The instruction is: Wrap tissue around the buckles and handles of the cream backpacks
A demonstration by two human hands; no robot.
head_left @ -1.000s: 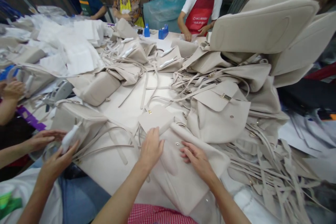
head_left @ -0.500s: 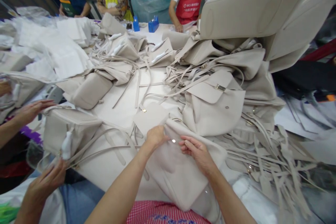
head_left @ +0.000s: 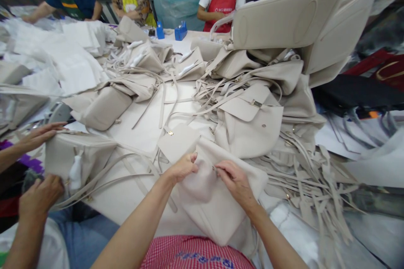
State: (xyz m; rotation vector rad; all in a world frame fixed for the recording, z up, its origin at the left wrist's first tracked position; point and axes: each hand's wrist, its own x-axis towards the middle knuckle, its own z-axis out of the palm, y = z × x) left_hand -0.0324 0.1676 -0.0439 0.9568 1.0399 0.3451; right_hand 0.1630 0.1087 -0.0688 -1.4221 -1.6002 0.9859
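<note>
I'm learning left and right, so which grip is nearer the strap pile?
Right. The right grip is left of the strap pile, with a gap between; the left grip is farther left.

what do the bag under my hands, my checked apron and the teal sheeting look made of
Bag: probably leather or faux leather, matte, folding softly. Checked apron: likely woven cloth, matte, softly draped. Teal sheeting: thin plastic, it seems, from its shiny creases.
</note>
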